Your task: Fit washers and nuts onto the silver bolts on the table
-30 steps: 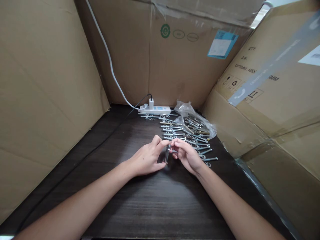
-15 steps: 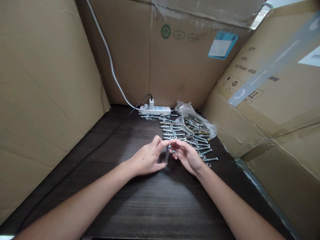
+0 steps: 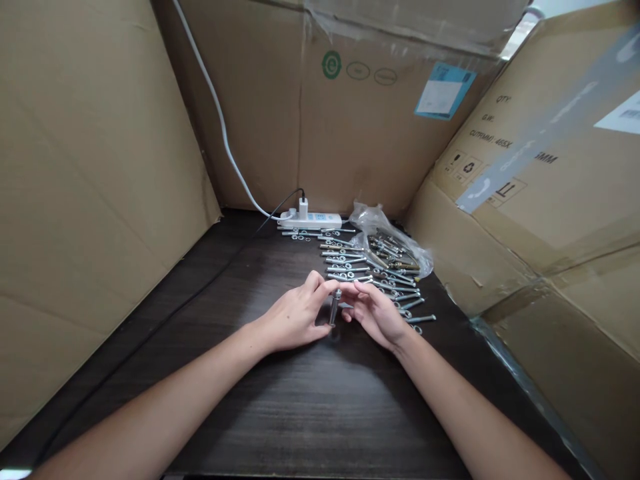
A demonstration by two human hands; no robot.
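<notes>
A shiny metal expansion bolt [image 3: 335, 309] stands nearly upright, slightly tilted, over the dark table. My left hand [image 3: 295, 313] is closed on it, the thumb at its lower end and the fingers at its upper end. From the right, my right hand [image 3: 374, 315] reaches in with curled fingers, their tips at the bolt's upper end. Fingers partly cover that end, so I cannot tell whether a nut or washer sits there. Just behind the hands lie rows of loose bolts [image 3: 347, 269] with washers and nuts beside them.
A clear plastic bag [image 3: 373, 217] and more metal anchors [image 3: 393, 248] lie at the back right. Behind the rows is a white power strip [image 3: 320, 221] with a plugged-in adapter. A black cable [image 3: 200, 291] crosses the table's left side. Cardboard walls [image 3: 260, 133] enclose three sides.
The fingertips of my right hand have shifted slightly at the bolt's upper end, the thumb moving a little to the right. My left hand and the bolt stay nearly still.
</notes>
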